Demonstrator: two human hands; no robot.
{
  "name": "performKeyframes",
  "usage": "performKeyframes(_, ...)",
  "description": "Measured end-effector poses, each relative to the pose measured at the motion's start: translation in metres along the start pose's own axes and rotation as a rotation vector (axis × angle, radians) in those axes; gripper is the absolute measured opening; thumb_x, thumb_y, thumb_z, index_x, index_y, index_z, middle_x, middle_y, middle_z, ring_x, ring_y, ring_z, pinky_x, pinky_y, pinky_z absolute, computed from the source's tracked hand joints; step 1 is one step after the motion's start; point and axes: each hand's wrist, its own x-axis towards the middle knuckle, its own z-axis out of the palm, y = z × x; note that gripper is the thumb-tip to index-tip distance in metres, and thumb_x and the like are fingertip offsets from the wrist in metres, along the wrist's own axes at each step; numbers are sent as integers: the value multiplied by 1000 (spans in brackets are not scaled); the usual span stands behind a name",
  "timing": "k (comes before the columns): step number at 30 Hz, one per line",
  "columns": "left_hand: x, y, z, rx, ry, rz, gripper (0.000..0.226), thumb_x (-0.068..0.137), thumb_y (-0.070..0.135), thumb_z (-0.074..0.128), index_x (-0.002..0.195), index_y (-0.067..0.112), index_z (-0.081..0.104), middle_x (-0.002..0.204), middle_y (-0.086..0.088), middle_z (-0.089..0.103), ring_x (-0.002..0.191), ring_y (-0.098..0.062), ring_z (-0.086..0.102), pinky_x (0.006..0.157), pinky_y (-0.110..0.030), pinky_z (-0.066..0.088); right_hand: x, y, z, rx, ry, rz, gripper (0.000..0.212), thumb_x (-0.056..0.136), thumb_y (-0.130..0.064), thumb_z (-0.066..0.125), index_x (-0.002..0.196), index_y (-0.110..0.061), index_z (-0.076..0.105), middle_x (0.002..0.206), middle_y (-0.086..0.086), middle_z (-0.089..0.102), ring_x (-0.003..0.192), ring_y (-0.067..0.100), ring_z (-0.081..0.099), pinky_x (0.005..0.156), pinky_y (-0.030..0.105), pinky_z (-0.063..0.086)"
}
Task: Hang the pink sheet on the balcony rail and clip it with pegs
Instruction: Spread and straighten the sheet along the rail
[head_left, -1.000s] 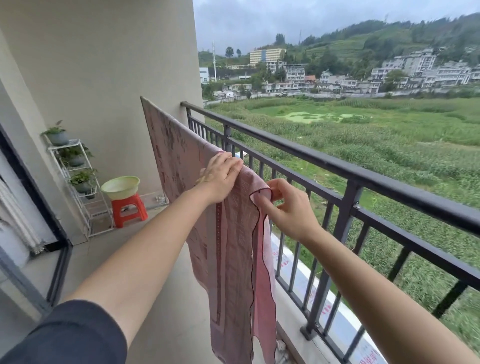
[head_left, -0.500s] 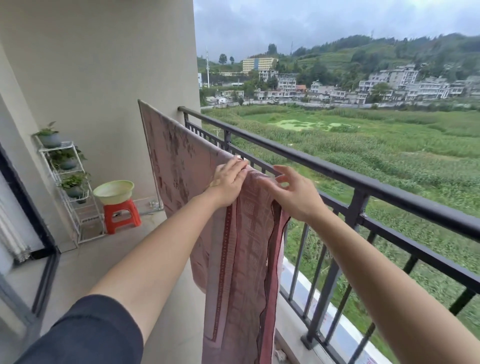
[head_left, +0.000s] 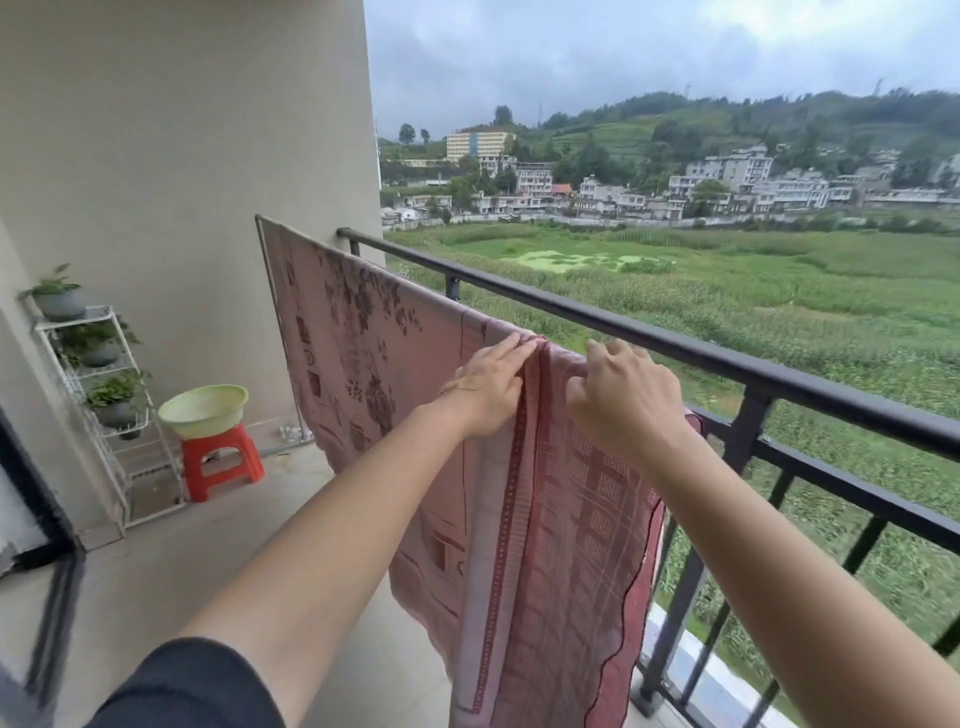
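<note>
The pink patterned sheet (head_left: 363, 353) hangs stretched from a thin white post at the far left to my hands, just inside the black balcony rail (head_left: 779, 374). My left hand (head_left: 488, 387) pinches a fold at the sheet's top edge. A little to the right, my right hand (head_left: 623, 395) curls over the top edge of the sheet's end panel, which drapes down in front of the rail bars. I see no pegs.
A white plant rack (head_left: 104, 395) with potted plants stands by the left wall. Beside it a pale green basin (head_left: 202, 410) sits on a red stool (head_left: 221, 462). The beige wall closes the far end; a dark door frame (head_left: 47, 514) is at the left.
My right hand has moved to the right along the top edge, and the bunched end of the sheet now hangs wider and flatter. My left hand kept its grip on the fold.
</note>
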Motion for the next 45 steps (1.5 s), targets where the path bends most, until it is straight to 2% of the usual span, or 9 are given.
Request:
performKeyframes(11, 43, -150, -10, 143, 85, -79, 52, 105, 37, 24, 156, 30, 14, 165, 5, -1, 150, -14, -2, 118, -49, 9, 89, -82, 77, -192, -29, 125, 63, 102, -42, 30, 152, -5, 26, 138, 17, 51, 120, 33, 52, 90, 45, 42)
performKeyframes(18, 143, -246, -18, 129, 81, 12, 53, 103, 53, 14, 155, 40, 10, 165, 6, -3, 150, -12, -8, 119, -46, 0, 145, -118, 113, -245, 12, 287, 50, 99, -47, 28, 124, -12, 54, 115, 13, 64, 103, 33, 58, 85, 45, 41)
performKeyframes(22, 190, -286, -22, 71, 133, 132, 51, 103, 53, 14, 149, 39, 31, 161, 2, 22, 150, -15, 8, 119, -45, 6, 182, -159, 137, -259, -21, 312, 50, 99, -52, 29, 113, -12, 56, 108, 11, 64, 98, 31, 59, 86, 44, 38)
performKeyframes(25, 210, -316, -19, 85, 262, 251, 53, 101, 52, 14, 133, 31, 50, 139, 2, 49, 139, -21, 32, 113, -48, 15, 208, -178, 155, -280, -11, 326, 55, 99, -57, 26, 109, -14, 58, 104, 9, 65, 94, 31, 60, 82, 43, 38)
performKeyframes(31, 251, -385, -23, 37, 364, 436, 44, 103, 43, 21, 124, 23, 54, 120, 1, 57, 121, -24, 48, 113, -51, 14, 250, -217, 186, -344, 45, 390, 56, 100, -58, 26, 103, -15, 61, 97, 11, 66, 87, 33, 61, 77, 43, 41)
performKeyframes(34, 268, -427, -28, 47, 327, 469, 54, 102, 46, 20, 137, 16, 47, 138, -8, 52, 132, -27, 42, 116, -50, 21, 269, -239, 200, -400, 79, 454, 55, 100, -53, 26, 104, -13, 63, 98, 11, 67, 88, 33, 61, 79, 44, 41)
performKeyframes(37, 285, -476, -39, 112, 231, 472, 57, 99, 48, 23, 149, 21, 30, 155, -10, 33, 145, -27, 25, 120, -50, 12, 289, -266, 217, -406, 128, 531, 50, 98, -45, 27, 112, -14, 63, 106, 10, 67, 96, 32, 60, 91, 48, 39)
performKeyframes(40, 298, -519, -57, 144, 128, 503, 53, 100, 46, 28, 152, 35, 19, 161, -7, 20, 149, -25, 12, 120, -51, 4, 312, -296, 234, -390, 156, 590, 47, 95, -38, 30, 125, -14, 58, 118, 12, 64, 107, 33, 57, 104, 52, 32)
performKeyframes(45, 329, -583, -80, 117, 54, 443, 55, 102, 49, 25, 154, 34, 13, 164, -2, 10, 151, -23, 3, 121, -50, 0, 358, -349, 259, -376, 101, 623, 57, 92, -38, 31, 142, -17, 47, 138, 12, 55, 125, 34, 49, 116, 56, 22)
